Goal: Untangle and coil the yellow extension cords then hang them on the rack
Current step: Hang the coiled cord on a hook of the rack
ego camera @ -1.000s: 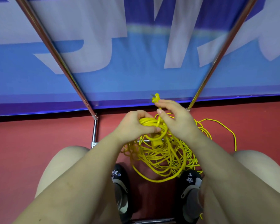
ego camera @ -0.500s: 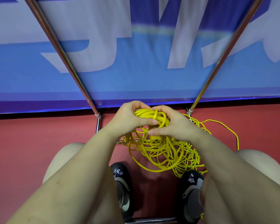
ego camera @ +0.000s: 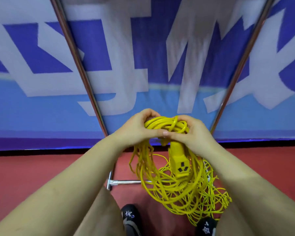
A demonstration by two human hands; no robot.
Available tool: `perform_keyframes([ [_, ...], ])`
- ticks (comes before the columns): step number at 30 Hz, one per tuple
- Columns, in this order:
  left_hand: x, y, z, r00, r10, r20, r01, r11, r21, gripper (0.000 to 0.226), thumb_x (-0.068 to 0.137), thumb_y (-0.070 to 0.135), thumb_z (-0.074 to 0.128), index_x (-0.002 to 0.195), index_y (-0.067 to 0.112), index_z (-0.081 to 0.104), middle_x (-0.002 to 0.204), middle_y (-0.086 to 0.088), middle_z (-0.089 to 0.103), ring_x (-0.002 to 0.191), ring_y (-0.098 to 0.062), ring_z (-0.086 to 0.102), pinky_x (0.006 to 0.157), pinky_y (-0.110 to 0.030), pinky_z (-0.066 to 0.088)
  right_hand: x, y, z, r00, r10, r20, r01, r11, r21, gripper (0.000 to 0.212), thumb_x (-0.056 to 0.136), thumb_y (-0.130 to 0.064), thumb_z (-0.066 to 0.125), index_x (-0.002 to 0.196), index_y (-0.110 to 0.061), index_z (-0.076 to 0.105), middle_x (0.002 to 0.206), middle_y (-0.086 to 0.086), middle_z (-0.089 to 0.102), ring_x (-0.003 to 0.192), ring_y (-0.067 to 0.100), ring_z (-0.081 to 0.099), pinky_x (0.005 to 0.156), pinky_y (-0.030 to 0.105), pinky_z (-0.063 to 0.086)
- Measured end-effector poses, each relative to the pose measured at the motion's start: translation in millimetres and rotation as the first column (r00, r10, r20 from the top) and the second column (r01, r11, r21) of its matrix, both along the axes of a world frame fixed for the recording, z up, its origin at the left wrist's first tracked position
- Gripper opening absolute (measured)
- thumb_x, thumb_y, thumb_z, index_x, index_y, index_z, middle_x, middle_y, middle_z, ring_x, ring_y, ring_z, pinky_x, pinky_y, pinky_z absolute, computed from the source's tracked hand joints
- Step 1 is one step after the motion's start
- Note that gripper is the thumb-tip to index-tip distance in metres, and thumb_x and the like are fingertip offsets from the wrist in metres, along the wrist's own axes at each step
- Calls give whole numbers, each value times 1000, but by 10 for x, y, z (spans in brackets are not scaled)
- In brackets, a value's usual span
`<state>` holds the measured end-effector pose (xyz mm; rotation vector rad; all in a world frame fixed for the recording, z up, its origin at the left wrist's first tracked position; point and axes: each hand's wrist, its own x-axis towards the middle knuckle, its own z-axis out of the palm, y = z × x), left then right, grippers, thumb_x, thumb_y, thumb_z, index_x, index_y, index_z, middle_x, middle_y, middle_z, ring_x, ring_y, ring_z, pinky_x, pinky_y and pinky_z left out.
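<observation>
Left hand (ego camera: 136,132) and right hand (ego camera: 192,135) curled tight round bundled yellow extension cords (ego camera: 165,125), socket end (ego camera: 180,164) dangling below, tangled loops over red floor (ego camera: 41,169), chrome rack poles (ego camera: 78,65) flanking, blue banner (ego camera: 143,103) behind, black shoes (ego camera: 131,218) underneath.

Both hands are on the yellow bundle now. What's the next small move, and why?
Probably lift the coiled cord up toward the rack poles. The left hand and right hand both grip its top, a wrap already crosses the loops, and the socket end hangs free, though thinner cord below looks tangled.
</observation>
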<state>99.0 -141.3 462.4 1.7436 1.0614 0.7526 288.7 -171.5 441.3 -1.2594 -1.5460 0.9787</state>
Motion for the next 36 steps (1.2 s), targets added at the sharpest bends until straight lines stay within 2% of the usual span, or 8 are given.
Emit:
perform_keyframes([
  [5,-111,3,388,1000,2,6,-2,1000,-21,53,49,37,84,91,16,60,70,2,67,66,-15,63,70,-37,53,96,95,749,994,-37,-104,49,993,110,70,54,-38,76,111,0,59,85,6,73,78,16,71,72,26,54],
  [10,-71,22,815,995,68,73,-70,997,27,52,51,29,77,90,-2,60,71,-11,64,72,-25,63,61,-29,50,136,147,1372,999,-55,3,53,978,201,62,59,-54,79,102,-13,64,86,3,73,84,18,70,79,36,53],
  [13,-139,56,1175,994,77,79,-84,993,86,20,66,11,69,79,10,53,59,-1,57,66,-21,65,51,-22,48,161,176,1642,999,-39,16,34,975,220,47,69,-37,75,103,-6,62,83,4,72,74,11,67,71,28,52],
  [15,-238,76,1444,995,74,70,-84,987,141,23,67,10,71,82,11,53,59,3,56,57,-12,59,54,-21,50,163,185,1794,999,-45,21,39,971,234,33,77,-24,73,100,-3,62,76,2,69,64,4,62,62,18,48],
  [21,-656,192,2140,972,156,-178,-82,928,362,21,78,23,75,86,17,57,69,2,58,63,-9,57,65,-30,50,-19,366,2133,992,-105,76,79,954,288,22,78,-33,72,91,-17,64,80,-1,71,75,9,66,67,21,49],
  [24,-867,272,2328,968,205,-148,-125,897,423,18,80,26,74,88,20,59,69,3,60,60,-4,58,61,-23,49,-241,505,2340,986,-128,108,86,941,328,30,77,-39,72,96,-16,63,82,-2,70,77,11,65,68,24,48],
  [30,-1129,550,2589,948,306,92,-313,836,450,41,77,25,77,111,20,54,98,-2,64,79,-12,66,65,-19,54,-668,854,2666,978,-195,77,154,917,369,43,77,-44,70,109,-24,51,96,-6,61,88,12,58,80,29,44],
  [36,-1233,891,2793,937,329,114,-340,794,504,33,83,28,71,110,22,54,95,2,63,82,-15,65,68,-19,56,-925,1204,2808,946,-315,82,260,883,390,39,78,-53,66,105,-31,47,90,-8,59,92,19,60,81,35,46],
])
